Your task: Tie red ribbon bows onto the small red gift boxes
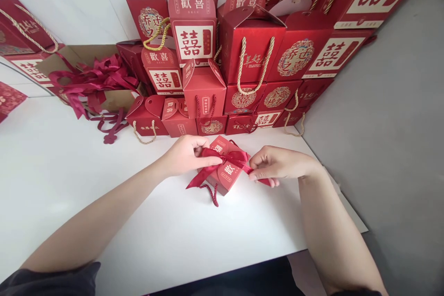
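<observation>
A small red gift box (225,184) with gold and white lettering lies on the white table in front of me. Across its top runs a dark red satin ribbon (198,177) tied in a bow. My left hand (190,153) is closed on the bow's left side, its thumb pressing near the knot. On the other side, my right hand (274,164) pinches the ribbon's right tail between thumb and fingers, just off the box's edge. A twisted red cord handle (215,198) hangs from the box's near side onto the table.
Stacked red gift boxes (251,46) with rope handles line the back. At the back left, a cardboard carton (120,101) holds a heap of dark red ribbons (111,74), some spilling over onto the table (156,226). A grey wall (388,115) rises at the right.
</observation>
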A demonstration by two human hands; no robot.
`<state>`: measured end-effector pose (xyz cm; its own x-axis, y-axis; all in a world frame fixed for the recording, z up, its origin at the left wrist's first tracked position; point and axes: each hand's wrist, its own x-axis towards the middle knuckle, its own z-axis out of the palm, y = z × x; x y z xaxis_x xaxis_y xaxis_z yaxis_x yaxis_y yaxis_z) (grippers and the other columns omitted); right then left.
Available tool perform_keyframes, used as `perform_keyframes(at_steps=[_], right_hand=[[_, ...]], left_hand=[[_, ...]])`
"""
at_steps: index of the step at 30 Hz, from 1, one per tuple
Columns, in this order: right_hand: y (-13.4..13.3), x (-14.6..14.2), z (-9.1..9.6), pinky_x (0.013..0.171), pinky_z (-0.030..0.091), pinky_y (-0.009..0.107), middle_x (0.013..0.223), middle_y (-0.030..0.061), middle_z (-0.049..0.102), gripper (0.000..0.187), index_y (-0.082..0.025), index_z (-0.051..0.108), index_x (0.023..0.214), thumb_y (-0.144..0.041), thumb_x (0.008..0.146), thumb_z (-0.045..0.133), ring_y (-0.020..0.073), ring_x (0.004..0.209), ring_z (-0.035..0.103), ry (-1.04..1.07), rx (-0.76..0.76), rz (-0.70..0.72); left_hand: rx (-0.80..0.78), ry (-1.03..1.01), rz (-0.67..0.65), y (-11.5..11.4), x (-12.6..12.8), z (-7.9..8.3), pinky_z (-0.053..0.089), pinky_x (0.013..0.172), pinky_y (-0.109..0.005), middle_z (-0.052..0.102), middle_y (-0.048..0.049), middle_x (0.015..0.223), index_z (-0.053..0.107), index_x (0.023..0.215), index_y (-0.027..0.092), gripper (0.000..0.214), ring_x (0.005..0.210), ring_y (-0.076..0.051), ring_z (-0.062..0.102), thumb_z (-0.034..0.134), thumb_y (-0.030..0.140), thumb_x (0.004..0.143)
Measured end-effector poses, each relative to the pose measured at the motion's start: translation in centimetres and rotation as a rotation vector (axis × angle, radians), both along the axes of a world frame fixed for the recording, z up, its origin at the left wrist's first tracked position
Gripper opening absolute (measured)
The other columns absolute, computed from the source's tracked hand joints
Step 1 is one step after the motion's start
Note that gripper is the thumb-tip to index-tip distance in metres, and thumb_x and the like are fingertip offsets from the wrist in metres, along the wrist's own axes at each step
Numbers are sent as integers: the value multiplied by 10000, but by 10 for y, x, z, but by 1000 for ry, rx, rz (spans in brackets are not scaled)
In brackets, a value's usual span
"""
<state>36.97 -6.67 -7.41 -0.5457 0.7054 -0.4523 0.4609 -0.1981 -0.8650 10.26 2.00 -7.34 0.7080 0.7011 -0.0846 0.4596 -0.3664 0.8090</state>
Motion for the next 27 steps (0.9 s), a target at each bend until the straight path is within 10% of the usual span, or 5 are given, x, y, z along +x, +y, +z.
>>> perform_keyframes(at_steps=[4, 10, 27], right_hand=[[1, 16, -2, 700, 495, 273, 820, 19, 690, 227, -173, 687, 931, -372, 823, 689, 144, 736, 625, 31, 127, 21], [6, 4, 0, 960, 450, 375, 1111, 77, 671, 279, -207, 647, 952, -471, 925, 561, 220, 1074, 600, 120, 510, -436], [14, -31, -12, 1054, 391, 418, 1305, 60, 589, 383, -188, 626, 646, -454, 919, 592, 235, 1211, 552, 303, 478, -282]], left_hand=[[28, 14, -33, 0, -1, 4, 238, 507, -218, 341, 72, 566, 404, 615, 171, 521, 546, -74, 299, 781, 527, 665], [-2, 11, -39, -1, -1, 4, 251, 512, -219, 368, 69, 574, 437, 629, 171, 505, 547, -77, 329, 780, 539, 661], [-123, -19, -76, 1, -2, 5, 422, 585, -244, 634, 0, 752, 625, 815, 150, 404, 649, -124, 552, 819, 458, 640]])
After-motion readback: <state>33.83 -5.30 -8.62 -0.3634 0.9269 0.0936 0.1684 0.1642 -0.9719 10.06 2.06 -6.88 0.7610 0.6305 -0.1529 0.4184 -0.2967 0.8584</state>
